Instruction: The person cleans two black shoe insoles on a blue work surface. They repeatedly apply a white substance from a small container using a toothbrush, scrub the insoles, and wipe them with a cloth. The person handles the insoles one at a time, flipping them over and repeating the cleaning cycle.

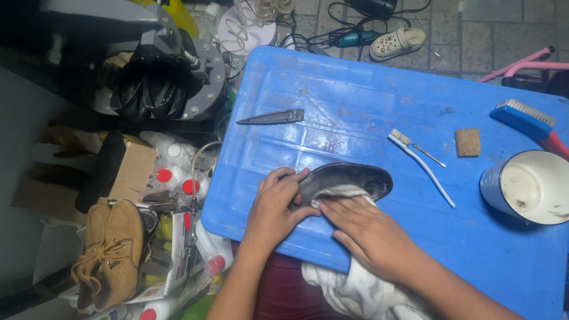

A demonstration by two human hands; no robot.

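Note:
A dark grey shoe insole [355, 178] lies flat on the blue plastic lid [379, 95]. My left hand [275, 207] rests on its left end, fingers spread and pressing it down. My right hand [367, 234] presses a white cloth [341, 192] onto the insole's near edge; the rest of the cloth [349, 290] hangs off the lid's front edge over my lap.
On the lid lie a second dark insole [272, 117], a white toothbrush [421, 166], a thin metal pick [430, 155], a brown sponge block [467, 142], a blue scrub brush [527, 121] and a white-lined cup [527, 186]. Tan boots [112, 255], bottles and a box crowd the floor at left.

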